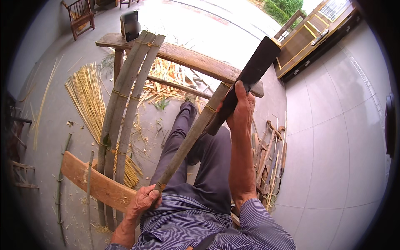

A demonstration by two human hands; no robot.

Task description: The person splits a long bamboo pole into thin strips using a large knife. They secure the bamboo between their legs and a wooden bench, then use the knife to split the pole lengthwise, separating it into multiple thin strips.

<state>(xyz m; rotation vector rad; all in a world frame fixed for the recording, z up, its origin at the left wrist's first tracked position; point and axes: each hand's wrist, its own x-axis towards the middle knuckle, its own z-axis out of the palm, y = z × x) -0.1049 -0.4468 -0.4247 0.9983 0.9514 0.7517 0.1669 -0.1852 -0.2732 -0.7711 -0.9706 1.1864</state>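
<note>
My left hand (144, 199) grips the near end of a split bamboo strip (187, 142), which slants up and away across my legs. In my right hand (241, 101) is a dark, broad-bladed knife (258, 64), its blade pointing up and to the right. My right thumb lies along the knife. The strip's far end is close beside the knife handle and my right fingers; whether those fingers also touch the strip is hidden. Left of my legs, several wider bamboo strips (122, 103) lean across the wooden bench (200, 64) and a curved wooden plank (97, 184).
A phone (130, 26) stands on the bench. Thin bamboo splints (89, 97) lie on the floor at left, with shavings (167, 75) under the bench. Wooden-framed tools (268, 153) lie at right. Bamboo stalks (59, 190), a chair (80, 18) and a door (304, 43) are farther out.
</note>
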